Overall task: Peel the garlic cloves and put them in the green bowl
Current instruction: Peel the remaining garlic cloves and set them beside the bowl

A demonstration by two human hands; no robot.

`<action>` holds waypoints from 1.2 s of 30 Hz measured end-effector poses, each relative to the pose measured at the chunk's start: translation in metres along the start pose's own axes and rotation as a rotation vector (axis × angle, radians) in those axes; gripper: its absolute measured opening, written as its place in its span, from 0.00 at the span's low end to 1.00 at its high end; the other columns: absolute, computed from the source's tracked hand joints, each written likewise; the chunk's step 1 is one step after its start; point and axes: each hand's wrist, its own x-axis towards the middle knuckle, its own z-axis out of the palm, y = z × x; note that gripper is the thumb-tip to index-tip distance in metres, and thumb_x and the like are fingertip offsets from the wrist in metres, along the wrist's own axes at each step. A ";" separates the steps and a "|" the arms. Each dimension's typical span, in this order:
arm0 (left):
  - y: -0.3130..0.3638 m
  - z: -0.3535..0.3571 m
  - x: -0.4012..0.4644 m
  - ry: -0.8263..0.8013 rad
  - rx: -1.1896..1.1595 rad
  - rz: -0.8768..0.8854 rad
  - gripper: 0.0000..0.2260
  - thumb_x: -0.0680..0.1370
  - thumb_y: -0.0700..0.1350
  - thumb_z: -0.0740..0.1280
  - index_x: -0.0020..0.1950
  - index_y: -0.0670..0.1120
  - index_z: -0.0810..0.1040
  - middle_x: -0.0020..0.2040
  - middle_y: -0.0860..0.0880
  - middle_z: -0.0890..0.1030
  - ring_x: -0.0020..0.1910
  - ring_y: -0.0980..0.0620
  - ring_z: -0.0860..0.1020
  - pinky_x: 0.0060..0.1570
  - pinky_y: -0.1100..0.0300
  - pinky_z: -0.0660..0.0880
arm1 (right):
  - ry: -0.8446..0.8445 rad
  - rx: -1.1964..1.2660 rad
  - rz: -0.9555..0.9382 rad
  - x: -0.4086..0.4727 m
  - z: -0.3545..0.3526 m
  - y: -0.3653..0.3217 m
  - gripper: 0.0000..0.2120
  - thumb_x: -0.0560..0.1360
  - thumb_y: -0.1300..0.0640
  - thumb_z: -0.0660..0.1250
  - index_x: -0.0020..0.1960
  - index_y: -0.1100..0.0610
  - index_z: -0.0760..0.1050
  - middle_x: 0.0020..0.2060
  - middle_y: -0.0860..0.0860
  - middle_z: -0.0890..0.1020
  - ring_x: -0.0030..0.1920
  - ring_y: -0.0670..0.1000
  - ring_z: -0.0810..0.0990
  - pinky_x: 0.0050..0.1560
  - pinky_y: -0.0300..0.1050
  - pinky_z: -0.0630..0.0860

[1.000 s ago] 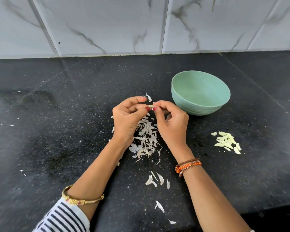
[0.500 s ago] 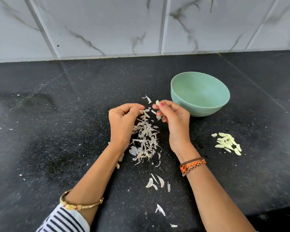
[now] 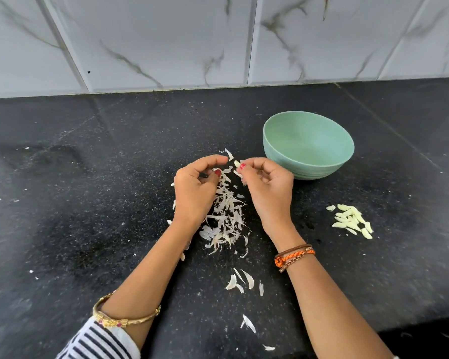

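The right hand (image 3: pixel 267 187) pinches a small garlic clove (image 3: pixel 237 163) between thumb and forefinger, just left of the green bowl (image 3: pixel 308 146), which looks empty from this angle. The left hand (image 3: pixel 195 190) is curled beside it, fingertips close to the clove; a scrap of skin seems caught there, though I cannot tell for sure. Below both hands lies a heap of peels (image 3: pixel 226 216) on the dark desk (image 3: pixel 88 203), and a cluster of peeled cloves (image 3: pixel 351 220) sits apart to the right. The clove is small and held by its end only, so it could slip into the peels, or clinging skin could ride with it into the bowl.
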 end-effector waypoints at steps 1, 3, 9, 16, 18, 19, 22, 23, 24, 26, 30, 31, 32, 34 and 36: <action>0.001 -0.001 0.000 0.008 0.017 0.018 0.13 0.74 0.31 0.66 0.48 0.49 0.80 0.43 0.56 0.81 0.38 0.63 0.76 0.40 0.72 0.72 | 0.027 -0.055 -0.046 0.000 0.000 0.001 0.10 0.70 0.66 0.68 0.37 0.52 0.78 0.30 0.45 0.79 0.31 0.40 0.74 0.35 0.32 0.72; 0.002 0.000 -0.001 0.040 0.074 0.057 0.07 0.74 0.37 0.68 0.46 0.49 0.81 0.39 0.53 0.82 0.36 0.64 0.77 0.40 0.69 0.74 | 0.070 -0.176 -0.151 -0.001 0.001 0.004 0.07 0.68 0.65 0.70 0.37 0.54 0.79 0.31 0.42 0.79 0.31 0.40 0.76 0.35 0.35 0.74; -0.004 0.000 -0.002 0.082 0.346 0.174 0.18 0.72 0.34 0.69 0.60 0.48 0.77 0.43 0.57 0.80 0.38 0.60 0.77 0.40 0.66 0.71 | 0.127 -0.279 -0.299 -0.002 -0.003 0.012 0.07 0.66 0.65 0.68 0.41 0.57 0.81 0.33 0.42 0.79 0.33 0.44 0.77 0.34 0.36 0.75; -0.006 -0.001 -0.012 0.193 0.540 0.330 0.10 0.74 0.44 0.63 0.46 0.44 0.83 0.32 0.45 0.77 0.39 0.56 0.70 0.41 0.62 0.66 | 0.419 -0.489 -0.431 -0.035 -0.041 -0.002 0.09 0.70 0.61 0.64 0.43 0.62 0.82 0.36 0.55 0.82 0.35 0.51 0.80 0.37 0.41 0.76; -0.006 0.001 -0.014 0.152 0.592 0.449 0.09 0.73 0.42 0.64 0.44 0.43 0.83 0.29 0.45 0.75 0.38 0.54 0.69 0.37 0.58 0.69 | 0.519 -0.566 -0.359 -0.043 -0.060 -0.004 0.09 0.70 0.60 0.64 0.44 0.61 0.82 0.37 0.56 0.81 0.35 0.54 0.80 0.36 0.43 0.75; -0.006 0.002 -0.014 0.130 0.620 0.498 0.08 0.72 0.40 0.65 0.44 0.42 0.83 0.29 0.45 0.74 0.37 0.53 0.69 0.35 0.57 0.70 | 0.544 -0.612 -0.323 -0.045 -0.071 -0.006 0.08 0.70 0.61 0.64 0.44 0.61 0.82 0.37 0.57 0.81 0.36 0.56 0.80 0.37 0.43 0.74; -0.005 0.003 -0.014 0.069 0.664 0.565 0.08 0.71 0.38 0.64 0.43 0.40 0.83 0.28 0.45 0.75 0.36 0.50 0.71 0.31 0.54 0.72 | 0.533 -0.751 -0.077 -0.043 -0.101 -0.009 0.08 0.72 0.65 0.66 0.47 0.61 0.82 0.43 0.59 0.82 0.44 0.61 0.79 0.43 0.45 0.70; -0.005 0.003 -0.014 0.057 0.660 0.568 0.09 0.71 0.39 0.63 0.43 0.40 0.82 0.28 0.45 0.75 0.35 0.48 0.73 0.31 0.54 0.72 | 0.511 -0.789 0.030 -0.042 -0.109 -0.008 0.08 0.74 0.64 0.65 0.50 0.60 0.81 0.46 0.60 0.82 0.47 0.61 0.79 0.45 0.47 0.70; -0.005 0.002 -0.013 0.050 0.655 0.555 0.08 0.71 0.38 0.63 0.43 0.39 0.82 0.27 0.45 0.75 0.34 0.45 0.74 0.32 0.54 0.72 | 0.486 -0.807 0.113 -0.042 -0.115 -0.006 0.09 0.75 0.64 0.64 0.51 0.59 0.81 0.47 0.59 0.82 0.49 0.61 0.78 0.46 0.48 0.70; -0.004 0.001 -0.013 0.043 0.631 0.487 0.07 0.70 0.35 0.66 0.44 0.39 0.82 0.27 0.45 0.75 0.33 0.43 0.75 0.36 0.56 0.70 | 0.461 -0.791 0.181 -0.041 -0.119 -0.004 0.09 0.75 0.64 0.63 0.52 0.58 0.81 0.48 0.59 0.82 0.50 0.60 0.78 0.47 0.48 0.70; -0.001 -0.001 -0.012 0.063 0.560 0.289 0.08 0.74 0.36 0.65 0.50 0.41 0.82 0.34 0.43 0.81 0.40 0.43 0.76 0.42 0.60 0.67 | 0.462 -0.830 0.193 -0.041 -0.114 -0.003 0.12 0.76 0.65 0.61 0.53 0.57 0.80 0.50 0.58 0.81 0.51 0.60 0.77 0.45 0.47 0.68; 0.000 -0.002 -0.012 0.077 0.547 0.257 0.08 0.75 0.37 0.65 0.51 0.41 0.82 0.36 0.42 0.82 0.41 0.44 0.76 0.43 0.60 0.67 | 0.480 -0.831 0.179 -0.041 -0.114 -0.004 0.12 0.76 0.65 0.61 0.53 0.57 0.80 0.51 0.58 0.81 0.51 0.60 0.76 0.44 0.46 0.67; 0.000 -0.003 -0.012 0.083 0.538 0.239 0.08 0.75 0.37 0.65 0.52 0.41 0.82 0.37 0.42 0.82 0.41 0.44 0.77 0.43 0.60 0.68 | 0.502 -0.830 0.161 -0.041 -0.115 -0.004 0.12 0.75 0.65 0.61 0.53 0.57 0.80 0.51 0.58 0.81 0.51 0.59 0.76 0.43 0.45 0.65; 0.001 -0.005 -0.011 0.064 0.536 0.240 0.08 0.76 0.37 0.65 0.52 0.40 0.81 0.39 0.43 0.83 0.39 0.44 0.78 0.44 0.61 0.69 | 0.516 -0.834 0.109 -0.042 -0.114 -0.005 0.11 0.75 0.65 0.62 0.53 0.58 0.80 0.51 0.57 0.81 0.50 0.59 0.76 0.42 0.43 0.64; 0.002 -0.007 -0.009 0.032 0.519 0.263 0.10 0.74 0.33 0.64 0.51 0.39 0.81 0.44 0.43 0.83 0.41 0.45 0.80 0.46 0.60 0.72 | 0.495 -0.812 0.036 -0.043 -0.106 -0.006 0.10 0.74 0.65 0.63 0.52 0.58 0.81 0.50 0.56 0.82 0.48 0.58 0.77 0.42 0.42 0.64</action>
